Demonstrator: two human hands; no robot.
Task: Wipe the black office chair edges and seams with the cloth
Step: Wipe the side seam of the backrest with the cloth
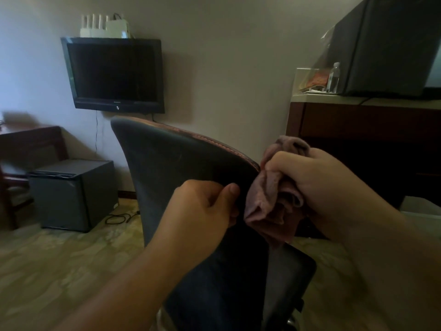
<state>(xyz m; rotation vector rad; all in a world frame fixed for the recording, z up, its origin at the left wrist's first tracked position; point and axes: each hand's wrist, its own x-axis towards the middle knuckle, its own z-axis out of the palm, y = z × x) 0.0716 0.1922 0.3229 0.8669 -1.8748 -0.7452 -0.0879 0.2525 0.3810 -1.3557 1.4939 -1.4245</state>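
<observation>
Right hand (307, 177) presses cloth (272, 199) against chair (179, 158) edge.

- A black flat-screen television (114, 74) is fixed to the beige wall, its screen dark, with a thin cable hanging down from it.
- A white router (105, 27) with upright antennas stands on top of the television.
- A small dark mini-fridge (71, 194) stands on the patterned floor, low on the left, with a black cord (119, 217) lying just beside it.
- A dark wooden desk (358, 120) stands on the right; on its pale top are a clear water bottle (333, 77), a clear plastic bag (315, 75) and a large black box (386, 46).
- Part of a wooden chair (31, 144) shows at the left edge.
</observation>
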